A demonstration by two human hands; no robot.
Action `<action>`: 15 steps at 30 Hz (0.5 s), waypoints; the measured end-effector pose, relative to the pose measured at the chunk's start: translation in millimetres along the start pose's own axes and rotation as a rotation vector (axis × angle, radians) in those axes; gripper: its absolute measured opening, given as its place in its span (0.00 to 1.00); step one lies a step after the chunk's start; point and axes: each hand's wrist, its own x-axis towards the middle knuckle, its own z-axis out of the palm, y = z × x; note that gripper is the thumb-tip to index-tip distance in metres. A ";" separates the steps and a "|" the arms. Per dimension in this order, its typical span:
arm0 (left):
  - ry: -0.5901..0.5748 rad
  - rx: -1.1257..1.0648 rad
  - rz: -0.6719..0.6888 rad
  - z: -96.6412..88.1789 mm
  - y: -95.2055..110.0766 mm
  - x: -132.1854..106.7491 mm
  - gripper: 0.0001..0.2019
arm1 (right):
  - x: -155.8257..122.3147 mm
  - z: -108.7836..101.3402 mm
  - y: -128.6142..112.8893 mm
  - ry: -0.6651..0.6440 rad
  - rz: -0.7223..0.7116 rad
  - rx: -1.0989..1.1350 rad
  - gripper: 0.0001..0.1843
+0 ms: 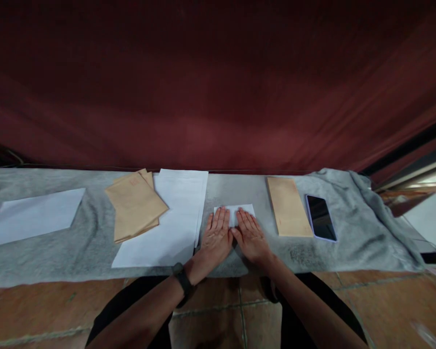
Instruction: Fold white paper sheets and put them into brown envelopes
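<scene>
A small white piece of paper [233,213], seemingly folded, lies on the grey cloth in front of me. My left hand [217,232] rests flat on its left part, fingers stretched out and pointing away from me. Flat on its right part is my right hand [252,236], also with straight fingers. The thumbs nearly meet in the middle. Much of the paper is hidden beneath both hands. Left of my left hand lie large white sheets [178,232], with brown envelopes [134,206] overlapping them.
To the right lie a brown envelope [289,207] and a phone [320,218] with a pale purple edge. Another white sheet [36,215] is at the far left. Grey cloth [359,218] covers the narrow surface, wrinkled at the right. Behind it hangs a dark red curtain [203,97].
</scene>
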 end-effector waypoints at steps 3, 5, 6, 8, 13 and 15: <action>-0.009 -0.004 -0.067 -3.5 -4.9 5.9 0.29 | -1.8 -2.5 10.5 0.020 0.032 -0.028 0.33; -0.024 -0.008 -0.101 -8.4 -9.2 12.2 0.28 | -3.1 -4.5 16.7 0.026 0.047 -0.045 0.34; -0.030 -0.014 -0.113 -11.5 -11.5 15.8 0.27 | -3.7 -5.1 19.0 0.028 0.053 -0.053 0.34; -0.024 -0.031 -0.132 -18.1 -16.1 23.6 0.25 | -4.9 -5.2 21.4 0.038 0.059 -0.063 0.34; 0.009 -0.188 -0.152 -29.5 -27.5 43.6 0.19 | -5.6 -2.3 18.4 0.055 0.067 -0.078 0.35; 0.013 -0.400 -0.223 -30.6 -31.7 50.9 0.14 | -5.2 -2.8 14.5 0.047 0.070 -0.074 0.35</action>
